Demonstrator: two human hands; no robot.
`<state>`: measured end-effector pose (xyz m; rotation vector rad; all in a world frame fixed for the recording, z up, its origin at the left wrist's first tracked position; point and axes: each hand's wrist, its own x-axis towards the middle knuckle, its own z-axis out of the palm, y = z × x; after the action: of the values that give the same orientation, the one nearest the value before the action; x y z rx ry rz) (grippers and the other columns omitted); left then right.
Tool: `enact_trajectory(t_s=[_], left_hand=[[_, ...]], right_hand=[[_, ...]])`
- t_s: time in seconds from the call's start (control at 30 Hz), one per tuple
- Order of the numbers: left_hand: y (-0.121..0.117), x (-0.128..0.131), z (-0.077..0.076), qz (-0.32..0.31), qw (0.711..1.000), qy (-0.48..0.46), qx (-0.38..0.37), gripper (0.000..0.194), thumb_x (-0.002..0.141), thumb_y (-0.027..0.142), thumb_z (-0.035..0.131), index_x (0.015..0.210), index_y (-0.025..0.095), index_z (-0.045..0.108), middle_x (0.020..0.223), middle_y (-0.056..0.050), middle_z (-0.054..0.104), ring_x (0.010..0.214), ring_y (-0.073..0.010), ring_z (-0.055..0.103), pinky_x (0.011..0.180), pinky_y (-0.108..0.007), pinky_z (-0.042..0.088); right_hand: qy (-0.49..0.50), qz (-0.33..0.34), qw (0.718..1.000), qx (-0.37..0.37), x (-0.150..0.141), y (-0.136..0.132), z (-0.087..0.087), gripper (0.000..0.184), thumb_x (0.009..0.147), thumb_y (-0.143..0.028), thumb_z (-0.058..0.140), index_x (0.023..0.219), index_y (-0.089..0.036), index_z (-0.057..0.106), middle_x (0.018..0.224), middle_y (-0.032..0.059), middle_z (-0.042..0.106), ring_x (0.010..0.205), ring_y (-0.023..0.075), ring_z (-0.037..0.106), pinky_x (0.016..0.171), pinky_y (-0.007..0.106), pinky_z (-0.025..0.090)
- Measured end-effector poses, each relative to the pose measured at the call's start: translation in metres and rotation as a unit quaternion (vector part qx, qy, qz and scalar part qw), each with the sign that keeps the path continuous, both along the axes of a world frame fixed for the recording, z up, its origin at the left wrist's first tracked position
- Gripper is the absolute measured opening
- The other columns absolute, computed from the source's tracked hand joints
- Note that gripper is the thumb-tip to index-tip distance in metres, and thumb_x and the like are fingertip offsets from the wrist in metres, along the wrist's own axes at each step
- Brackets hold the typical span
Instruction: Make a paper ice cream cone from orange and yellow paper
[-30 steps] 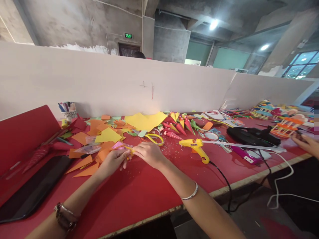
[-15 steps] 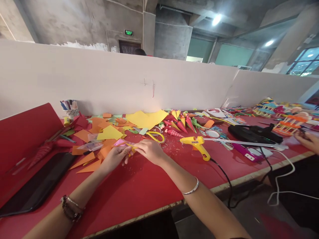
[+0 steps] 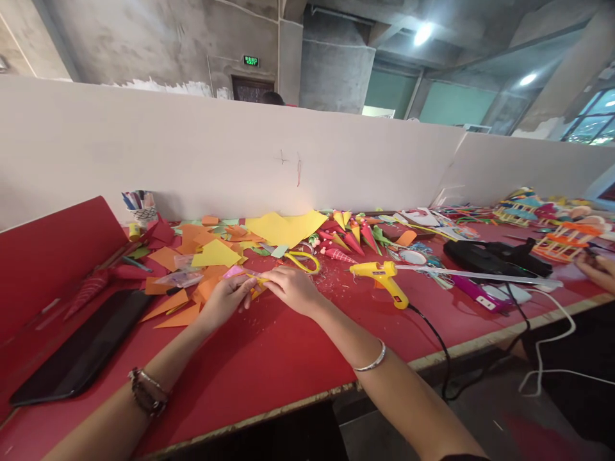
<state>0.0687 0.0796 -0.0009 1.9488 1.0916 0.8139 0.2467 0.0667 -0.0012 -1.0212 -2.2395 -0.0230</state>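
My left hand (image 3: 225, 301) and my right hand (image 3: 291, 289) meet above the red tabletop (image 3: 269, 371). Between their fingertips is a small piece of yellow paper (image 3: 260, 282), pinched from both sides and mostly covered by the fingers. Just behind my right hand lie scissors with a yellow handle (image 3: 307, 261). A pink scrap (image 3: 234, 271) shows beyond my left fingers, and orange paper pieces (image 3: 179, 315) spread out to their left. Several red and yellow paper cones (image 3: 353, 242) lie farther back.
A yellow glue gun (image 3: 384, 278) with a clear stick and black cord lies right of my hands. A black phone-like slab (image 3: 86, 349) rests at left, near a pen cup (image 3: 143, 208). Another person's hand (image 3: 596, 269) is at far right, by an orange stick model (image 3: 562, 242).
The view has shifted slightly, so everything sits a little farther right. My hands keep their pinch on the yellow paper, with the fingers moved only slightly.
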Motion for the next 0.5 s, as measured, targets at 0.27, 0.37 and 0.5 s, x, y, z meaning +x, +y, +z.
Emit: enact_trajectory(t_s=[0.27, 0.37, 0.5], left_hand=[[-0.0056, 0.0007, 0.0067, -0.002, 1.000, 0.010, 0.015, 0.037, 0.082, 0.041, 0.038, 0.059, 0.015, 0.051, 0.044, 0.005, 0.049, 0.037, -0.0052, 0.041, 0.039, -0.015, 0.033], [-0.0062, 0.0007, 0.0083, -0.009, 1.000, 0.013, 0.020, 0.032, 0.082, 0.040, 0.038, 0.071, 0.015, 0.056, 0.045, 0.005, 0.051, 0.037, -0.0059, 0.041, 0.038, -0.015, 0.032], [-0.0065, -0.0006, 0.0084, -0.010, 0.999, 0.027, 0.044, 0.031, 0.082, 0.039, 0.039, 0.080, 0.015, 0.059, 0.049, 0.004, 0.052, 0.039, -0.0060, 0.041, 0.039, -0.015, 0.032]], right_hand=[[0.028, 0.005, 0.999, 0.034, 0.0004, 0.0035, -0.0024, 0.018, 0.084, -0.019, 0.047, 0.095, -0.018, 0.060, 0.085, 0.0032, 0.066, 0.079, 0.0133, 0.057, 0.075, 0.026, 0.037], [0.032, 0.003, 0.999, 0.033, 0.0005, 0.0035, -0.0023, 0.017, 0.083, -0.019, 0.048, 0.094, -0.018, 0.060, 0.082, 0.0031, 0.065, 0.077, 0.0133, 0.056, 0.074, 0.026, 0.037], [0.038, 0.005, 0.999, 0.031, 0.0007, 0.0036, -0.0022, 0.016, 0.082, -0.019, 0.049, 0.092, -0.017, 0.061, 0.079, 0.0028, 0.065, 0.075, 0.0134, 0.056, 0.072, 0.025, 0.038]])
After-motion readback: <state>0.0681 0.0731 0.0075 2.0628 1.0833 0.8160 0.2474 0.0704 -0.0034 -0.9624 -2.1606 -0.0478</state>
